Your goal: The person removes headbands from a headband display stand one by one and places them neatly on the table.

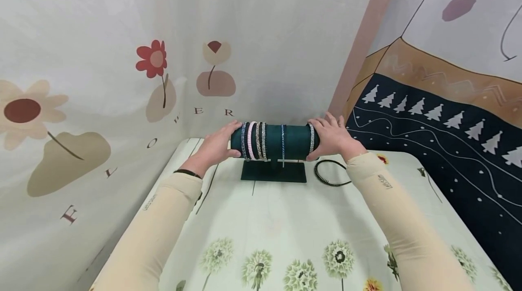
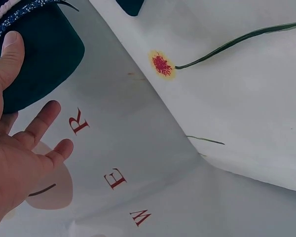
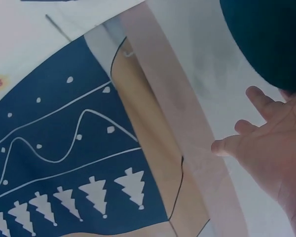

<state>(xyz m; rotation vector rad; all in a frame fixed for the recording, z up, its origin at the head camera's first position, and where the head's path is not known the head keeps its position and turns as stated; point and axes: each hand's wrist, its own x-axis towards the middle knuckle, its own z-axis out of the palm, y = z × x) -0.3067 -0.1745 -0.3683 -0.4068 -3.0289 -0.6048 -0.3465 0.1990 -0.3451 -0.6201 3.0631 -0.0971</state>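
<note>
A headband display stand with a dark green padded roll [image 1: 295, 141] stands on a flat dark base [image 1: 273, 173]. Several headbands, among them a pink one [image 1: 250, 141], sit side by side near the roll's left end. One blue headband [image 1: 283, 141] is around the middle, and a silvery headband [image 1: 312, 139] lies at the right end. My left hand [image 1: 214, 146] grips the roll's left end, thumb in front; its outer fingers spread behind in the left wrist view. My right hand [image 1: 332, 137] holds the right end beside the silvery headband, with other fingers splayed.
A black toothed headband [image 1: 332, 185] lies on the table to the right of the base. The table's pale flowered cloth [image 1: 285, 218] spreads in front. Printed curtains [image 1: 277, 32] hang close behind and at the left, with a dark tree-patterned cloth [image 1: 428, 146] at the right.
</note>
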